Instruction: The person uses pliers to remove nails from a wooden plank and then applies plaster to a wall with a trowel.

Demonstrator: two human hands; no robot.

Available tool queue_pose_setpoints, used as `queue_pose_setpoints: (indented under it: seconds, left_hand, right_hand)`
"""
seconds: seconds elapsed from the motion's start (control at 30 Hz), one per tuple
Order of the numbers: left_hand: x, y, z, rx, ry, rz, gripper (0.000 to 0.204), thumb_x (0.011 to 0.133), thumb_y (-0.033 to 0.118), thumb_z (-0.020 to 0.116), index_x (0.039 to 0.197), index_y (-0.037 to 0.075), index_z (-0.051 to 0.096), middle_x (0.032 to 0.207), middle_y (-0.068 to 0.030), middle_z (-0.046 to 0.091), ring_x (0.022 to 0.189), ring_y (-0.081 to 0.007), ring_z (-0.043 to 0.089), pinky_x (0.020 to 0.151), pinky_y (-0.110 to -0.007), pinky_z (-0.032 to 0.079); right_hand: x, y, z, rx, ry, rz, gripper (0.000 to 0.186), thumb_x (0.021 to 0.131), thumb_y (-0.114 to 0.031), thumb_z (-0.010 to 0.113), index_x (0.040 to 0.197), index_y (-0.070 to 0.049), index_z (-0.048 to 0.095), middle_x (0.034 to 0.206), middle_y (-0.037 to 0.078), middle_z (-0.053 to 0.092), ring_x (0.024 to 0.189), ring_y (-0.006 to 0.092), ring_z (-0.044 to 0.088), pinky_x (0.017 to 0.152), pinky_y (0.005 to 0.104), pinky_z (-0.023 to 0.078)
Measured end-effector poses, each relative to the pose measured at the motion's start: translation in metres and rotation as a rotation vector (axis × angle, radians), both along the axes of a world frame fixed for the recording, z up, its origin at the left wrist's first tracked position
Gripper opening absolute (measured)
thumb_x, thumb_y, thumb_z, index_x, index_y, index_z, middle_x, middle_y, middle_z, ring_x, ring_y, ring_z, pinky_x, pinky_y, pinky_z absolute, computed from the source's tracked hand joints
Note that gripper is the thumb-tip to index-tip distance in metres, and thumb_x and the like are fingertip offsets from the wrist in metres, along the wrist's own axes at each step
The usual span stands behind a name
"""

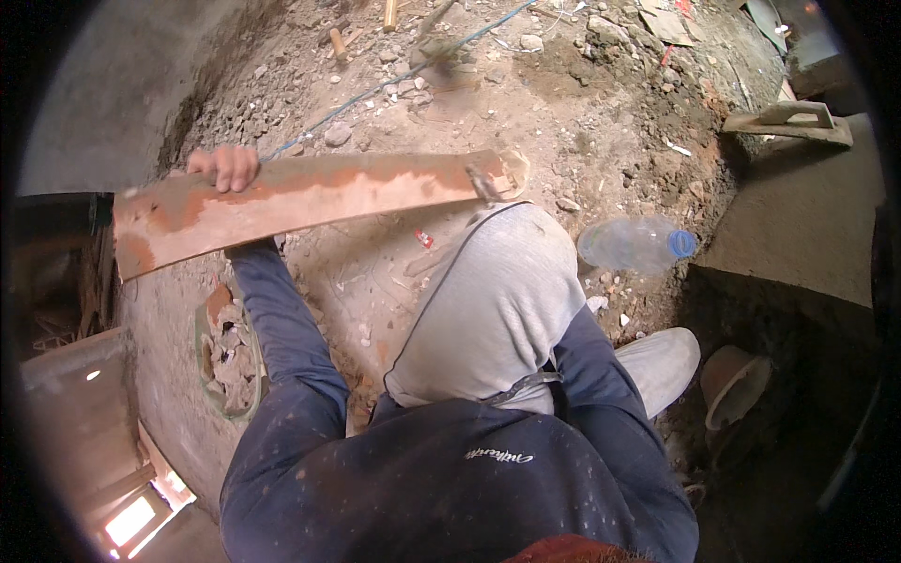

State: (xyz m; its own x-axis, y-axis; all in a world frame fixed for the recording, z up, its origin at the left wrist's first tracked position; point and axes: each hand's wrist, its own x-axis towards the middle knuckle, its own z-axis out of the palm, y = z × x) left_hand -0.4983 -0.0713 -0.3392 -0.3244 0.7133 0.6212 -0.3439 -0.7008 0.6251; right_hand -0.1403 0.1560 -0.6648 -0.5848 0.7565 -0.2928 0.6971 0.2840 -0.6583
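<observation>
Your left arm [286, 314], in a pale-specked navy fabric sleeve [298, 352], reaches forward; bare left hand [223, 169] has fingers [240, 171] curled back toward you (wrist hidden). Your navy-sleeved right arm [601, 371] disappears behind your bent, light-grey-clothed knee [511, 258]; right hand can't be made out.

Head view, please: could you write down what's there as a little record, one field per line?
Left grip: fingers curled over the top edge of the board
Right grip: hidden; its sleeve disappears at the knee
Board: long, pinkish, smeared darker along its top
Bottle: clear, blue cap, lying right of the knee
Tub: green-rimmed, holding chunks
Cord: blue, across the ground beyond the board
Ground: dusty, strewn with rubble
</observation>
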Motion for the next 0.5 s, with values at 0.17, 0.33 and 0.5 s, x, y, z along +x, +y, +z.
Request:
queue_pose_setpoints:
  seconds: [0.17, 0.33, 0.5]
  left_hand:
    - [0.001, -0.007, 0.01, -0.038, 0.025, 0.029, 0.046, 0.105, 0.045, 0.038, 0.072, 0.013, 0.043, 0.065, -0.0003, 0.052, 0.061, -0.0148, 0.051, 0.063, -0.031, 0.038]
    - [-0.012, -0.007, 0.001, 0.004, 0.023, -0.023, 0.048, 0.105, 0.047, 0.036, 0.073, 0.012, 0.045, 0.066, -0.0005, 0.052, 0.062, -0.0145, 0.05, 0.062, -0.032, 0.037]
    - [-0.002, 0.003, -0.006, -0.077, 0.013, -0.053, 0.049, 0.105, 0.05, 0.035, 0.075, 0.012, 0.044, 0.068, -0.0016, 0.053, 0.063, -0.0155, 0.05, 0.064, -0.031, 0.037]
  right_hand:
    - [-0.006, 0.019, 0.07, -0.224, 0.507, -0.219, 0.042, 0.081, -0.014, 0.062, 0.118, -0.002, 0.046, 0.097, 0.027, 0.065, 0.092, 0.0394, 0.066, 0.084, 0.0452, 0.049]
    - [-0.019, 0.0, 0.085, -0.167, 0.317, -0.702, 0.036, 0.082, -0.013, 0.065, 0.113, -0.001, 0.05, 0.095, 0.016, 0.061, 0.088, 0.0283, 0.061, 0.084, 0.0395, 0.048]
    - [0.03, -0.016, 0.068, -0.222, 0.233, -0.265, 0.036, 0.083, -0.013, 0.066, 0.114, -0.001, 0.051, 0.096, 0.014, 0.061, 0.089, 0.0256, 0.059, 0.084, 0.0383, 0.047]
